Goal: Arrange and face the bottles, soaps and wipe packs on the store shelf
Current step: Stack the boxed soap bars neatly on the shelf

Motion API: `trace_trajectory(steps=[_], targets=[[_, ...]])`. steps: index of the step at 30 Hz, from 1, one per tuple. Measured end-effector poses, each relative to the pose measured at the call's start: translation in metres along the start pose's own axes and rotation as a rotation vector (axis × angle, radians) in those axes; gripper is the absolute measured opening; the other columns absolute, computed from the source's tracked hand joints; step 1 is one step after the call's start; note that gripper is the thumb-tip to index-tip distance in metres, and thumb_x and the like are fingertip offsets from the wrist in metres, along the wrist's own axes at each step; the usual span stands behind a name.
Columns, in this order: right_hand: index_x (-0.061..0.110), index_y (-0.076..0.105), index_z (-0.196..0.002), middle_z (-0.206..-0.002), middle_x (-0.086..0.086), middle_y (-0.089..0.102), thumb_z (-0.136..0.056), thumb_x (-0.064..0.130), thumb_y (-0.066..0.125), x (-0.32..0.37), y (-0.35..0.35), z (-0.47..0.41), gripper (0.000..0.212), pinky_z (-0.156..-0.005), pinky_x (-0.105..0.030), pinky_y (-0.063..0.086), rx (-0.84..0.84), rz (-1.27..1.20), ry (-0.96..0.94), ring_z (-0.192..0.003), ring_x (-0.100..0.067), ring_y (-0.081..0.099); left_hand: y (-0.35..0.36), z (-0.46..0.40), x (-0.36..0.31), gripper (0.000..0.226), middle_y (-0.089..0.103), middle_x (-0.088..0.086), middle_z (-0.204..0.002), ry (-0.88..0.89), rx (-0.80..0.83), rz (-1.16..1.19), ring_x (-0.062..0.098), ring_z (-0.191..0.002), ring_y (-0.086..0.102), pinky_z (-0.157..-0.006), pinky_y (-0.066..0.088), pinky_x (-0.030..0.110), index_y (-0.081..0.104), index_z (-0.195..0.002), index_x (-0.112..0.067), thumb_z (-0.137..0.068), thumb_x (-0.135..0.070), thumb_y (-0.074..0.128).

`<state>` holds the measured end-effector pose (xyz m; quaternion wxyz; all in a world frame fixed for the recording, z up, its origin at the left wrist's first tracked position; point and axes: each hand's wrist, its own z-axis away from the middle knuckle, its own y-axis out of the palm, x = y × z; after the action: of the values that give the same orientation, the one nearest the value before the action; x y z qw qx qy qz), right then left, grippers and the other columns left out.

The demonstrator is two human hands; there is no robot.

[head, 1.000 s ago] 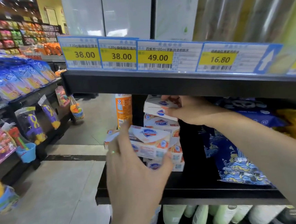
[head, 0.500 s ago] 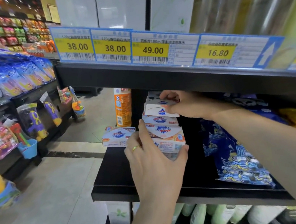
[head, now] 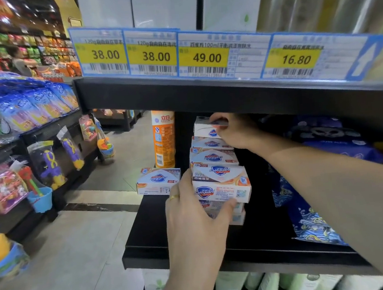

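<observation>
In the middle of the frame a stack of soap boxes stood on the black shelf, and each box lay flat with its long side running left to right. The left hand came up from the bottom of the frame with its back to the camera. Its fingers curled round the left end of the front soap box and its thumb pressed under the box, so the hand was clamped on it. This box faced the camera, a little tilted, with its blue badge showing. The right hand reached in from the right of the frame, high under the upper shelf, and its curled fingers held the top soap box of the stack. The two hands were apart, one low and one high. One more single soap box lay flat left of the stack, near the orange bottle standing upright behind it. Blue wipe packs leaned on the shelf at the right, partly hidden by the right arm. The boxes under the left hand were hard to make out. Price tags ran along the upper shelf edge. Pale green bottles on the shelf below were cut off at the bottom of the frame.
</observation>
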<state>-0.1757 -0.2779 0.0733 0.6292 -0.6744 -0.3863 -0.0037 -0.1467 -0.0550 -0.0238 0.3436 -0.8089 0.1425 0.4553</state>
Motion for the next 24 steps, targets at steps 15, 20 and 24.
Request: trace_trajectory(steps=[15,20,24], targets=[[0.009,0.063,-0.129,-0.125,-0.014,0.066,-0.11,0.036,0.041,0.018,-0.001,0.018,0.039,-0.085,-0.031,0.047,-0.062,0.154,0.085,-0.114,-0.03,0.063,-0.016,0.0,0.009,0.077,0.045,-0.019,-0.144,-0.034,0.042,0.086,0.004,-0.132,0.047,-0.087,0.044,0.005,0.038,-0.153,-0.037,-0.087,-0.043,0.077],[0.017,0.06,-0.099,-0.091,-0.002,0.061,-0.107,0.037,0.044,0.057,-0.005,0.055,0.027,-0.079,-0.03,0.045,-0.1,0.163,-0.079,-0.097,-0.024,0.063,-0.059,-0.025,0.034,0.066,0.049,-0.006,-0.146,-0.095,-0.063,-0.112,0.016,-0.136,0.046,-0.109,0.042,0.036,0.042,-0.151,-0.032,-0.091,-0.026,0.069],[0.029,0.065,-0.112,-0.11,0.007,0.066,-0.102,0.031,0.054,0.095,0.003,0.068,0.015,-0.09,-0.037,0.055,0.165,0.134,-0.454,-0.101,-0.012,0.062,-0.079,-0.045,0.053,0.071,0.047,0.001,-0.149,-0.176,-0.004,-0.264,0.022,-0.138,0.043,-0.108,0.04,0.037,0.041,-0.153,-0.024,-0.089,-0.026,0.072]])
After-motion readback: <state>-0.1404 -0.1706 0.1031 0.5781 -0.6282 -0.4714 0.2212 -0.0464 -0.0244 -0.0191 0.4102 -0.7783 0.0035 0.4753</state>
